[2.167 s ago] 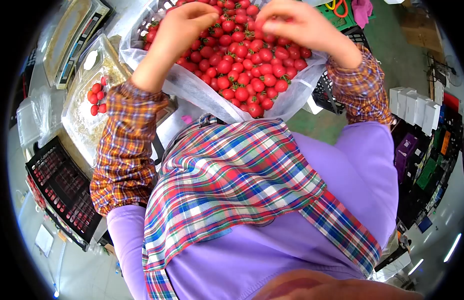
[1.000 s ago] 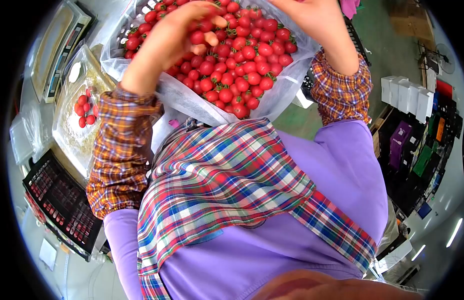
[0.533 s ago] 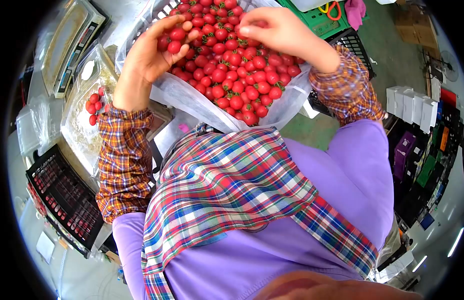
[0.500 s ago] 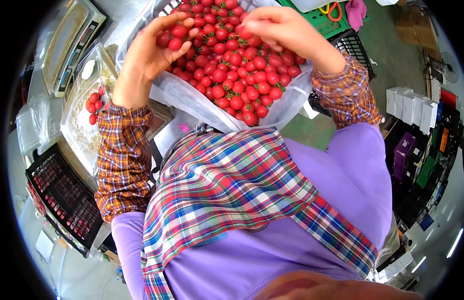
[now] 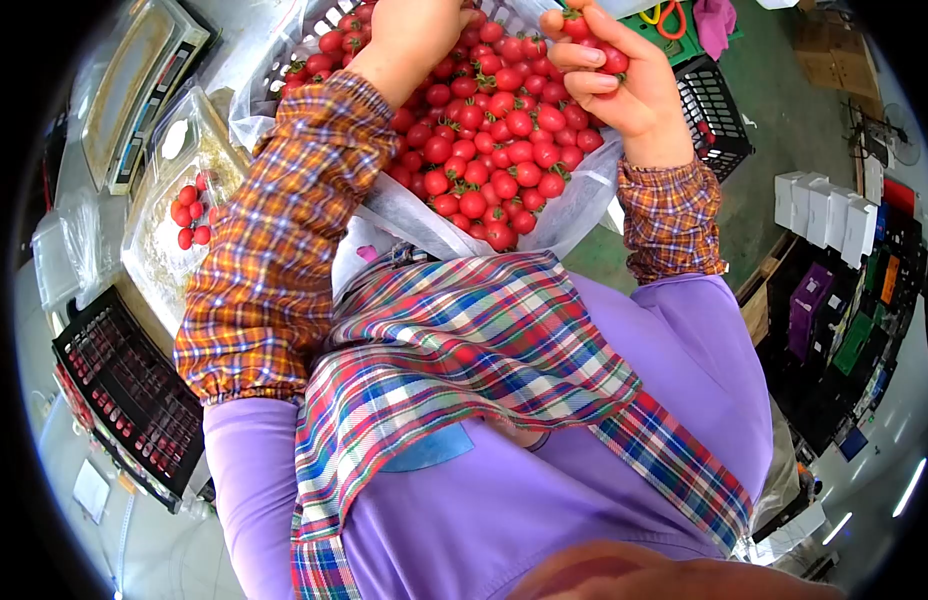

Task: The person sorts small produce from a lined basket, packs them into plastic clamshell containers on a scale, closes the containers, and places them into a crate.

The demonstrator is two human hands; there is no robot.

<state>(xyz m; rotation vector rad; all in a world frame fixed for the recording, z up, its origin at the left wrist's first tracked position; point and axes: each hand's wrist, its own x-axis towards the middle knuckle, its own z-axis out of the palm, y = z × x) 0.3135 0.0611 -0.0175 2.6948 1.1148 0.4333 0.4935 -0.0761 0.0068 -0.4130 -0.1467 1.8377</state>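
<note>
Many red cherry tomatoes (image 5: 494,140), some with green stems, fill a crate lined with a white sheet (image 5: 584,195) at the top centre. My left hand (image 5: 414,35) reaches over the back left of the pile; its fingertips are cut off by the top edge, so what they hold cannot be seen. At the right side of the crate, my right hand (image 5: 629,85) is turned up with its fingers curled round a few tomatoes (image 5: 612,60). Several more tomatoes (image 5: 189,210) sit in a clear container (image 5: 149,245) on the left.
A scale (image 5: 134,95) stands at the upper left, above a black tray of packed red items (image 5: 134,400). Orange-handled scissors (image 5: 674,18) and a pink cloth (image 5: 715,25) lie on a green crate. Beside it is a black basket (image 5: 719,120). White boxes (image 5: 824,215) stand right.
My left hand has swung right and forward over the pile, no longer palm up with tomatoes showing. My right hand has moved right and turned up, with tomatoes now visible in its fingers.
</note>
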